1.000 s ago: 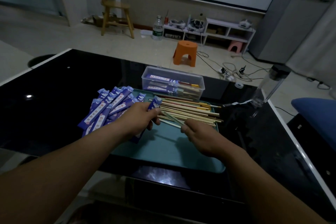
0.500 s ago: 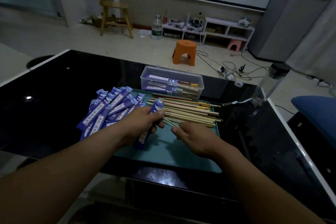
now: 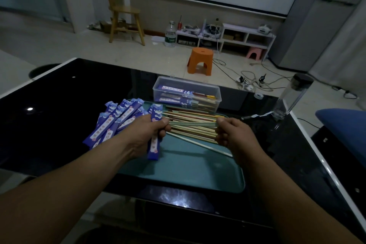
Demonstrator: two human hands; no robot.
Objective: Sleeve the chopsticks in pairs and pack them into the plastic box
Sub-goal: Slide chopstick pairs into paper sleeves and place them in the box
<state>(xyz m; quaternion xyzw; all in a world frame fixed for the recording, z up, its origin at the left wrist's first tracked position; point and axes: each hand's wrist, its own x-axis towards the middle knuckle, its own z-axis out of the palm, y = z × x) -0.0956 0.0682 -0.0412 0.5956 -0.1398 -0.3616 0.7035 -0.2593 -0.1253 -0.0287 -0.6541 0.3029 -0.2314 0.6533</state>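
My left hand (image 3: 147, 131) grips a blue paper sleeve (image 3: 154, 135) that stands nearly upright over the teal tray (image 3: 184, 168). My right hand (image 3: 232, 134) pinches one end of a pale green chopstick pair (image 3: 192, 124); the pair runs level to my left hand, and its far tips meet my left fingers by the sleeve. Loose chopsticks (image 3: 195, 130) lie piled on the tray behind and under the pair. One pale chopstick (image 3: 200, 143) lies slanted in front of the pile. The clear plastic box (image 3: 187, 93) stands behind the tray with sleeved pairs inside.
A fan of empty blue sleeves (image 3: 116, 121) lies left of the tray on the black glass table (image 3: 59, 105). A clear bottle with a dark cap (image 3: 291, 97) stands at the table's right edge, a roll of tape (image 3: 258, 95) beside it. An orange stool (image 3: 200, 60) stands on the floor beyond.
My right hand has lifted the green pair out of the pile and drawn back to the right, so the pair now spans level between both hands. My left hand has raised the sleeve more upright.
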